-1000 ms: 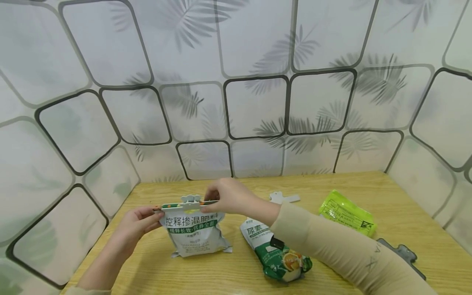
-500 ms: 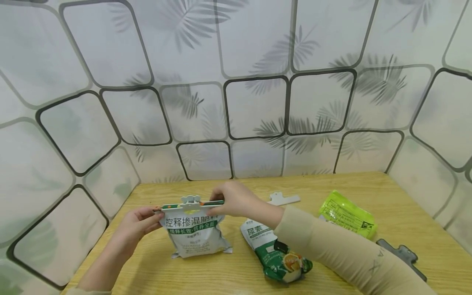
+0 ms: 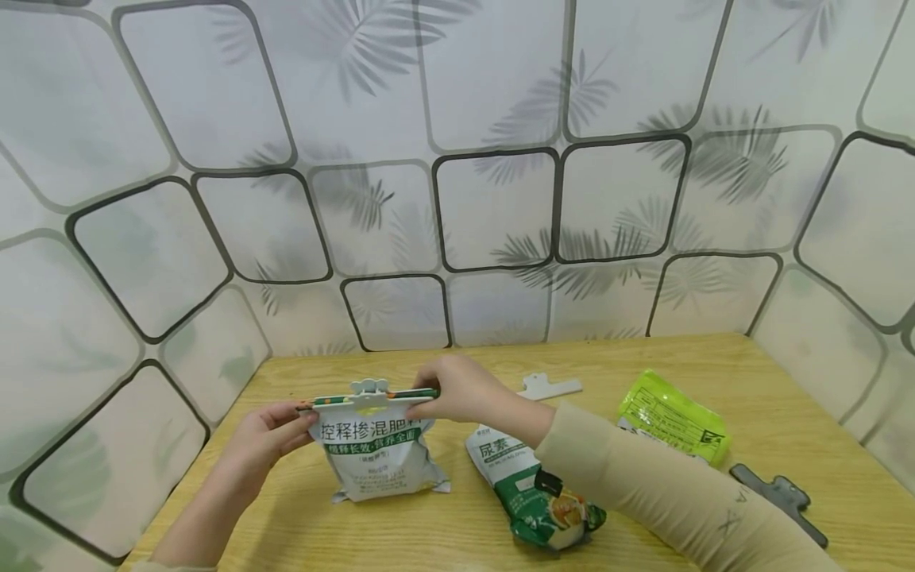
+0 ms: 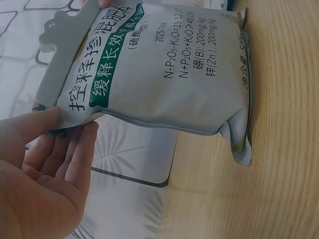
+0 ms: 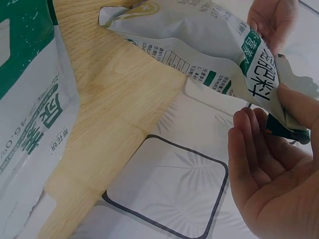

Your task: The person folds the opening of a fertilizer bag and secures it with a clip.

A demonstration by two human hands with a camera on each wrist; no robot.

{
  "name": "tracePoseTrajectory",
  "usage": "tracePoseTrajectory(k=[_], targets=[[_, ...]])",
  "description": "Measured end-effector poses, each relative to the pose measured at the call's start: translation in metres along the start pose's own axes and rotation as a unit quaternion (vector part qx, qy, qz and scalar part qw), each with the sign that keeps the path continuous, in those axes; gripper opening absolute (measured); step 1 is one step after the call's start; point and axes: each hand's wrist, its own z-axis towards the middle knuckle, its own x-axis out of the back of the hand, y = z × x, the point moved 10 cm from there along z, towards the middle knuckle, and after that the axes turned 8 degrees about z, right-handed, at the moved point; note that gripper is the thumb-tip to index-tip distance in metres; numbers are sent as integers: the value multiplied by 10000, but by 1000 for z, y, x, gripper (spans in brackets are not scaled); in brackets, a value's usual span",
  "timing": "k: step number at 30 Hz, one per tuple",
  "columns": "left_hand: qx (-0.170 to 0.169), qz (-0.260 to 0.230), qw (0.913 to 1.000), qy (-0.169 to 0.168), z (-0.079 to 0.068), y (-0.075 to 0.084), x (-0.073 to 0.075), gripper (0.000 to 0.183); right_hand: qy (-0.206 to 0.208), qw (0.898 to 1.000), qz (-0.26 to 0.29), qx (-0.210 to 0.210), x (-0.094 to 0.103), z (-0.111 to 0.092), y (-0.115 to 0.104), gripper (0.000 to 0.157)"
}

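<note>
A white-and-green fertilizer bag (image 3: 379, 465) stands upright on the table in the head view. Across its folded top runs a pale grey clip (image 3: 369, 396), also seen in the left wrist view. My left hand (image 3: 260, 433) pinches the bag's top left corner, thumb in front and fingers behind. At the other end of the top edge, my right hand (image 3: 457, 397) pinches the corner between thumb and fingers. The right wrist view shows the right thumb on the bag's front, near a dark green folded edge (image 5: 286, 130).
A second white-and-green bag (image 3: 518, 485) lies right of the first, partly behind the right forearm. Behind it is a loose white clip (image 3: 549, 387). Further right lie a yellow-green bag (image 3: 672, 417) and a dark grey clip (image 3: 782, 496). Patterned walls (image 3: 493, 310) border the table.
My right hand has slid a little to the right along the bag's top edge, uncovering more of the green folded strip. The left hand and the bag stay in place.
</note>
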Motion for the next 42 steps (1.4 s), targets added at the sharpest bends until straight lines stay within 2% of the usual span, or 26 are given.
tracePoseTrajectory(k=[7,16,22,28,34,42], targets=[[14,-19,10000,8,1,-1,-1,18,-33,10000,59,38,-1,0,1,16],[-131,-209,9997,87,-1,0,-1,16,-62,9995,286,87,-3,0,4,19],[-44,-272,9996,111,0,-1,-2,13,-28,9992,398,46,-3,0,7,20],[92,-128,9998,134,2,-3,-3,22,18,9984,572,-14,-3,-1,10,19],[60,-53,9999,141,3,-3,-3,34,8,9974,721,-86,-5,-1,13,20],[114,-21,9997,216,7,-3,-3,35,144,9968,758,-201,-3,1,18,26]])
